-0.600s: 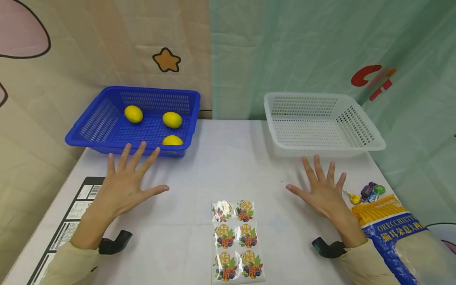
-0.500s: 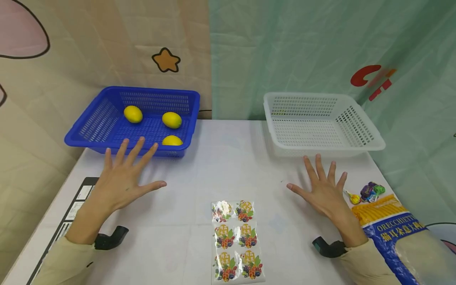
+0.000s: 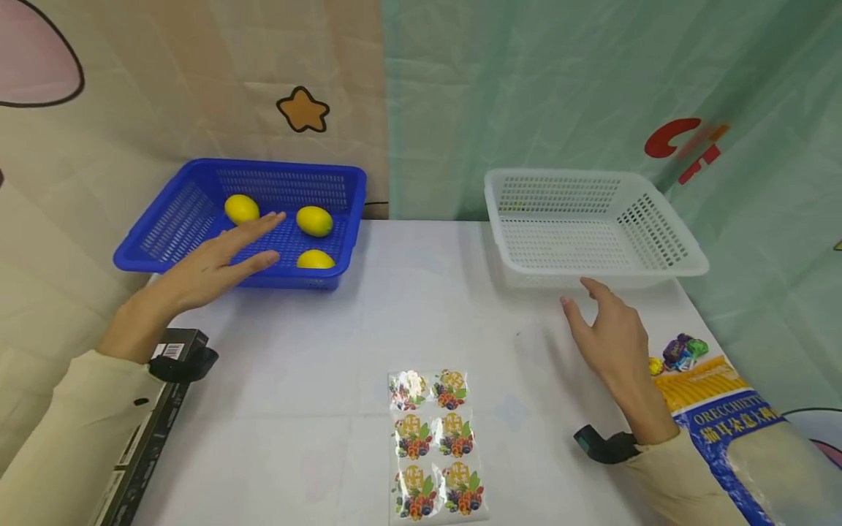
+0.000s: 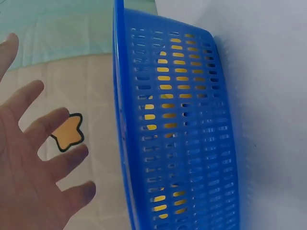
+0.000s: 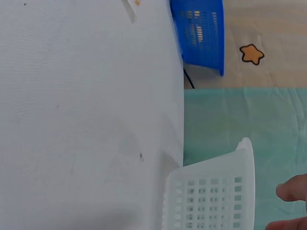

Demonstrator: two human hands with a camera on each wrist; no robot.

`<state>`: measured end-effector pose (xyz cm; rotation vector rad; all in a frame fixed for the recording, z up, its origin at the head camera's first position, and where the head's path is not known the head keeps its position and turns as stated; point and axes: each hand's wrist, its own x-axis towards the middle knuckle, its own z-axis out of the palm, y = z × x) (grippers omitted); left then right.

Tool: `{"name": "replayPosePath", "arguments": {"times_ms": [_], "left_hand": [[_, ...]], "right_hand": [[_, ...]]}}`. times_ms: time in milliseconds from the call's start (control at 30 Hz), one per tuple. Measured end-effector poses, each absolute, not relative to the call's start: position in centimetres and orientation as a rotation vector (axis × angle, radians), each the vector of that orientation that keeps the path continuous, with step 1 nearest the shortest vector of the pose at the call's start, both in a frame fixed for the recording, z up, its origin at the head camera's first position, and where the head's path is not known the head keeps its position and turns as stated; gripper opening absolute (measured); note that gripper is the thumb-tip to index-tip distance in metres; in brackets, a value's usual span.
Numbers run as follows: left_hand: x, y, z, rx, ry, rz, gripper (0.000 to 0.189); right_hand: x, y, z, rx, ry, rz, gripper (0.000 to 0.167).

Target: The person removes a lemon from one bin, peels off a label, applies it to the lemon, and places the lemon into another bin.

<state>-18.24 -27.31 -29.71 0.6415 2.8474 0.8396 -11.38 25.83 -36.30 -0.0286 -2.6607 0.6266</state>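
Note:
My left hand (image 3: 209, 269) is over the front left rim of the blue plastic basket (image 3: 197, 267), fingers straight and holding nothing. In the left wrist view, that hand (image 4: 41, 158) has its fingers spread beside the basket's slotted wall (image 4: 192, 124). Inside the basket lie three lemons: one at the back left (image 3: 241, 209), another to the right (image 3: 314, 220), and a third (image 3: 316, 259) partly hidden by the front rim. Just in front of the white basket (image 3: 566, 280) is my right hand (image 3: 612, 332), fingers loosely bent with nothing in them.
A sheet of fruit stickers (image 3: 437, 446) lies at the table's front middle. On the right are an orecchiette pasta bag (image 3: 743, 409), partly behind my right arm, and wrapped candies (image 3: 684, 352). A long black box (image 3: 151, 431) lies under my left forearm. A curtain (image 3: 434, 109) hangs behind.
My left hand has moved forward from the table to over the blue basket, its fingers closer together in the head view. My right hand has turned, its fingers now bent instead of spread.

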Motion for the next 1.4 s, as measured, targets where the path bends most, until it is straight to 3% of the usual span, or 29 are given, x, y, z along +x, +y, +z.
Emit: {"name": "replayPosePath", "arguments": {"times_ms": [467,967,1400], "left_hand": [[-23.5,-27.9,-31.7,0.518,2.674,0.892,0.066],[-26.5,-26.5,-32.9,0.591,2.457,0.914,0.045],[-27.7,-25.8,-33.8,0.6,2.361,0.96,0.046]], "right_hand": [[-14.6,23.7,-35.4,0.284,-2.45,0.788,0.032],[-17.6,18.4,-34.5,0.352,-2.613,1.254,0.037],[-20.2,12.1,-35.2,0.494,-2.665,1.477,0.047]]}}
